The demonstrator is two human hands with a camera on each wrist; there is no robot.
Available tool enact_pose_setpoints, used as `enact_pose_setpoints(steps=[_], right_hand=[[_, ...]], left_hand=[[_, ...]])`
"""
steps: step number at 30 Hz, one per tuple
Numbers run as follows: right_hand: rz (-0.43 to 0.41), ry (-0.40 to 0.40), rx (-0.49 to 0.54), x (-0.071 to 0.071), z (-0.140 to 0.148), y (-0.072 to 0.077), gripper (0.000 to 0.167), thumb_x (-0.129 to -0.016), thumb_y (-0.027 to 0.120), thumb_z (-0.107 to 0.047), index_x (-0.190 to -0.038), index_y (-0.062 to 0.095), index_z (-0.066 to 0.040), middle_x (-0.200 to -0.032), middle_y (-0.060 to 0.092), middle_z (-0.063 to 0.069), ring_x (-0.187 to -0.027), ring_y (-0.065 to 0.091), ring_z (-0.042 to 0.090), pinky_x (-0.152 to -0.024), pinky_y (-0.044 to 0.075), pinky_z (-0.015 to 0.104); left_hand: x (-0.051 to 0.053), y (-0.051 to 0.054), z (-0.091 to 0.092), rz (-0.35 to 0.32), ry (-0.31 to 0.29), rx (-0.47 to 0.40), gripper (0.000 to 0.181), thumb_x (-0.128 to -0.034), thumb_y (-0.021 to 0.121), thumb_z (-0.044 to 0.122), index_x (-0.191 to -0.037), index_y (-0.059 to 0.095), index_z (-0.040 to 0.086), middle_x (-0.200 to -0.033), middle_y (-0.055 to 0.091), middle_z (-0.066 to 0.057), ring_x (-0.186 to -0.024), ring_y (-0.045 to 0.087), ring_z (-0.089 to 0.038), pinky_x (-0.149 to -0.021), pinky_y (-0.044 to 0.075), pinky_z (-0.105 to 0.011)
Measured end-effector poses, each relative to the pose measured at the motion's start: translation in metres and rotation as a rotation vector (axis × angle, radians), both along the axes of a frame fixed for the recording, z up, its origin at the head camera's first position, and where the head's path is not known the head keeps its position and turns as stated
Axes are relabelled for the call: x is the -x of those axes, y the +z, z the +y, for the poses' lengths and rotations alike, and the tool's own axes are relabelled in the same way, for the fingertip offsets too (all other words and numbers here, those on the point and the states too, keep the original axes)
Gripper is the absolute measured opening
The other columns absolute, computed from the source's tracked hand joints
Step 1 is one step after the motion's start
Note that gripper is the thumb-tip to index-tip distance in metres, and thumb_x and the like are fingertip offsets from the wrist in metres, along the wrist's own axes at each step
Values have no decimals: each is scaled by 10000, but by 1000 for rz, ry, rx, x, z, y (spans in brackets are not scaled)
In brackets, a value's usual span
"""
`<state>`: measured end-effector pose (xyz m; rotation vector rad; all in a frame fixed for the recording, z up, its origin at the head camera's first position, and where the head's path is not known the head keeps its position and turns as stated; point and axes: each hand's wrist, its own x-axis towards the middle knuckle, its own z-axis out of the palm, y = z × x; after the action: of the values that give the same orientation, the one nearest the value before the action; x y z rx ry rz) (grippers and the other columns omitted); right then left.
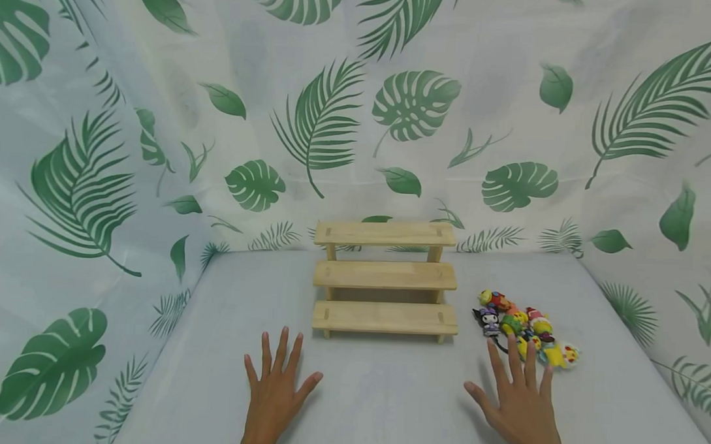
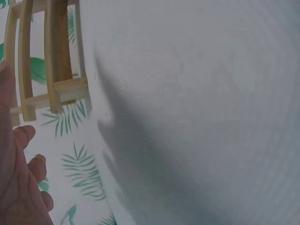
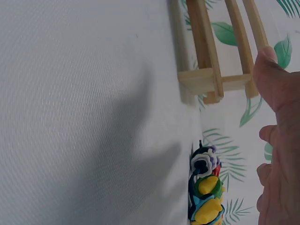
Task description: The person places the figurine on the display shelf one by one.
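My left hand (image 1: 273, 395) hovers over the white surface at the front left, fingers spread and holding nothing. To the right, my right hand (image 1: 521, 404) is also spread and holds nothing; its fingertips overlap the near edge of a pile of small figurines (image 1: 542, 326) in the head view. Shadows in both wrist views show the hands raised off the surface. The pile mixes yellow, red, green and purple figures, among them one with black pointed ears (image 1: 489, 321). Between and beyond the hands stands a three-step wooden shelf (image 1: 385, 275), its steps bare.
A white sheet with green leaf prints (image 1: 418, 106) forms the back and side walls. The pale table surface (image 1: 379, 399) spreads between the hands and around the shelf. The figurines lie right of the shelf, near the right wall.
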<state>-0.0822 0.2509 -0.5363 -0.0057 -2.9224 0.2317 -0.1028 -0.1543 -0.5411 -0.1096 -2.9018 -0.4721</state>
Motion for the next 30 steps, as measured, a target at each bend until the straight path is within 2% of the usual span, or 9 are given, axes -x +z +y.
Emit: enact_pose_setpoints(steps=[5, 7, 9, 14, 17, 21, 24, 27, 30], right_hand=[[38, 0, 58, 2, 0, 7, 848, -917, 568, -560, -1535, 256, -70, -1614, 69, 255, -1468, 15, 507, -1050, 149, 767], [75, -13, 94, 2, 0, 11, 778, -929, 592, -500, -1496, 334, -35, -1589, 164, 272, -1448, 133, 516, -1029, 238, 745], [128, -42, 134, 2, -1, 14, 690, -919, 643, -423, -1440, 425, -26, -1543, 284, 263, -1380, 315, 496, -950, 378, 700], [226, -144, 272, 1, -5, 19, 492, -885, 720, -236, -1310, 560, -50, -1370, 499, 212, -1124, 562, 437, -758, 512, 594], [244, -181, 359, -1, -8, 21, 393, -908, 693, -181, -1260, 587, -42, -1262, 568, 186, -1051, 608, 389, -785, 526, 553], [262, -179, 468, -2, -9, 20, 283, -938, 651, -139, -1195, 619, -24, -1146, 657, 154, -977, 660, 331, -766, 562, 456], [236, -180, 562, -2, -10, 20, 240, -967, 617, -184, -1159, 653, -45, -1078, 713, 127, -880, 692, 128, -701, 577, 274], [165, -178, 659, 1, -14, 21, 287, -999, 560, -282, -1156, 664, -66, -1056, 728, 120, -799, 604, -112, -668, 512, 125], [93, -165, 759, 5, -17, 23, 364, -1012, 515, -349, -1170, 651, -51, -1072, 723, 143, -787, 553, -189, -672, 510, 116]], left_hand=[[4, 1, 0, -37, 12, -7, 771, -919, 521, 610, -1548, 293, 227, -1632, 203, -91, -1497, 65, -443, -1064, 42, -771], [7, 1, -1, -48, 11, -40, 744, -945, 484, 597, -1546, 297, 200, -1621, 225, -117, -1486, 105, -460, -1056, 58, -780], [10, 2, -1, -55, 4, -105, 722, -967, 460, 575, -1543, 301, 170, -1606, 255, -141, -1475, 153, -465, -1059, 97, -775], [23, 2, 2, -60, -13, -348, 660, -996, 496, 466, -1524, 326, 108, -1566, 337, -168, -1448, 275, -426, -1092, 266, -666], [33, 3, 6, -37, -22, -476, 607, -1003, 519, 397, -1498, 366, 80, -1533, 391, -177, -1419, 354, -396, -1095, 338, -584], [50, 8, 12, 20, -27, -707, 496, -1015, 517, 323, -1425, 456, 49, -1435, 508, -175, -1335, 480, -366, -1052, 427, -510], [65, 11, 19, 51, -9, -937, 426, -1024, 508, 281, -1368, 506, 30, -1336, 587, -171, -1259, 555, -346, -1003, 485, -443], [79, 14, 28, 64, 18, -1129, 409, -1022, 517, 253, -1350, 514, 9, -1284, 610, -198, -1206, 588, -352, -963, 515, -402], [92, 15, 37, 57, 58, -1235, 433, -1015, 529, 261, -1374, 497, 20, -1313, 577, -223, -1202, 582, -369, -954, 519, -416]])
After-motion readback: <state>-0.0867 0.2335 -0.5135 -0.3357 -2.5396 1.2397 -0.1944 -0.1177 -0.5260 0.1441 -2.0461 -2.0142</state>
